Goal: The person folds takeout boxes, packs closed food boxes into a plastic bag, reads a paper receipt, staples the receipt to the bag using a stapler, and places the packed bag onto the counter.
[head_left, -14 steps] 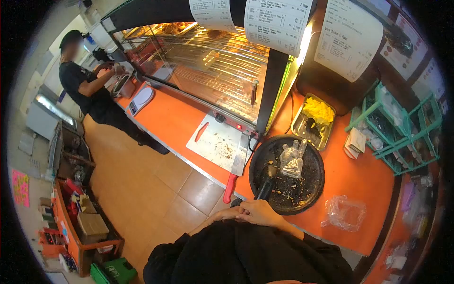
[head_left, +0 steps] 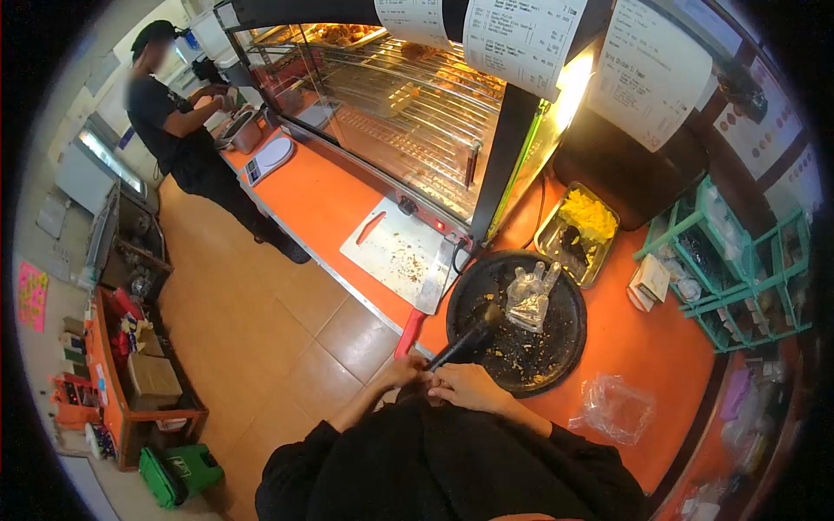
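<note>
My left hand (head_left: 405, 372) and my right hand (head_left: 469, 386) are close together at the counter's front edge, in front of my black clothing. Their fingers are bent, and what they hold, if anything, is hidden. Just beyond them lies the handle of a dark pestle (head_left: 465, 341), its head resting in a round black stone mortar (head_left: 556, 360). Crumbs and a clear plastic glove (head_left: 530, 300) are in the mortar. To its left, a cleaver with a red handle (head_left: 410, 334) lies on a white cutting board (head_left: 382, 247) with brown crumbs.
A glass food warmer (head_left: 382, 130) stands behind the board. Beyond the mortar are a metal tray (head_left: 547, 234) of yellow food and green racks (head_left: 695, 252). Clear plastic (head_left: 617, 408) lies at right. Another person (head_left: 169, 122) stands at far left by a scale (head_left: 271, 159).
The camera view has shifted slightly. My hands have moved a little apart, with more of my left hand showing. The other person's hands have moved slightly.
</note>
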Demonstrator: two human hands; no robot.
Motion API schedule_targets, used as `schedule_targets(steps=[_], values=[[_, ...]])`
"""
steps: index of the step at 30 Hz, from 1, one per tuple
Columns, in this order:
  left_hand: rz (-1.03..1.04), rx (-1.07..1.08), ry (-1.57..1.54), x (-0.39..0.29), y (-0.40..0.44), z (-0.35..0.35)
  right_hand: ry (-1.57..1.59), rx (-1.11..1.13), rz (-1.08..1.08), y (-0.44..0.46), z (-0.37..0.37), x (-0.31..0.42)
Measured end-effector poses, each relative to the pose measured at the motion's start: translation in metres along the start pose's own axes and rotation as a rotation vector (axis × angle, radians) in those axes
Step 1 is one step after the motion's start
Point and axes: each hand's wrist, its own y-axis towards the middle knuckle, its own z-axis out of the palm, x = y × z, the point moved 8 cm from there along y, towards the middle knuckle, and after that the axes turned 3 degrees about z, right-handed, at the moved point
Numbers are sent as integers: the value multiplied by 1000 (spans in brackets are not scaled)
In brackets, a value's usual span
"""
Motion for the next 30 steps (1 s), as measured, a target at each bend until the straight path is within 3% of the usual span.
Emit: schedule_targets(steps=[1,3,4,5,8,10,15,17,19,22,23,24,25,26,27,28,30], values=[[-37,-51,47,-9,-1,-9,-4,4,-1,-1,-1,0],[21,-88,422,-56,-5,-20,-62,29,24,-3,0,-3],[151,-179,316,-51,2,-33,-65,31,21,-2,0,-3],[14,-228,322,-48,6,-46,-43,39,35,-2,0,-5],[140,-355,186,-75,21,-64,-28,54,45,1,3,-8],[235,-462,508,-92,28,-76,-36,65,39,4,6,-7],[112,-512,633,-97,23,-74,-19,109,-2,12,14,-1],[260,-826,725,-113,-1,-75,-36,125,13,18,17,1],[356,-925,665,-123,-21,-72,1,102,-125,25,23,11],[254,-929,693,-129,-51,-73,60,133,-135,45,33,29],[118,-881,697,-124,-59,-71,123,166,-128,52,40,38],[-18,-830,699,-112,-66,-71,171,63,-246,60,43,52],[-12,-828,703,-97,-67,-69,168,56,-246,70,51,66],[243,-848,291,-78,-67,-67,148,-44,-430,75,53,96],[367,-860,78,-73,-73,-73,127,-139,-619,77,56,123],[495,-857,-131,-71,-82,-78,126,-129,-633,86,71,139],[651,-661,390,-90,-108,-69,-28,-23,-802,91,119,180]])
